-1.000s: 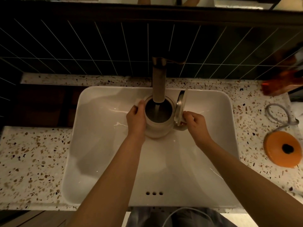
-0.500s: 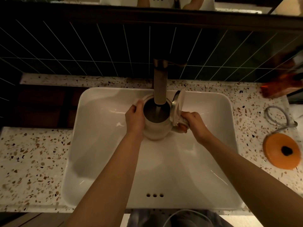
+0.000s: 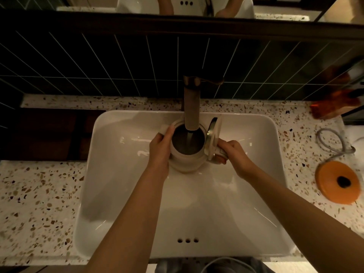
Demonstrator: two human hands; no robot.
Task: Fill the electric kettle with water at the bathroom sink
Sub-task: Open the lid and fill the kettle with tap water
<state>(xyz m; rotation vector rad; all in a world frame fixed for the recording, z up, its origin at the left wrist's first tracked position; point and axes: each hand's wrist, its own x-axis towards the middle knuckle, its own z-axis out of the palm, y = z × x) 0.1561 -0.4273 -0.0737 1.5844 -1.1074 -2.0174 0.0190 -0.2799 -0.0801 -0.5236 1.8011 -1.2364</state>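
Left grip: the left hand is wrapped around the side of the kettle, in the middle of the frame.
Right grip: the right hand is closed on the kettle's handle.
Kettle: it sits in the sink, right under the tap, with the lid tipped up.
Change: a second ago no water showed; now a thin stream falls into the kettle. Filling has likely just begun.
Counter: an orange base and grey cord wait at the right.
Writing: none can be read.

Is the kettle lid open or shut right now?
Open: the lid stands swung up beside the kettle mouth, under the faucet.
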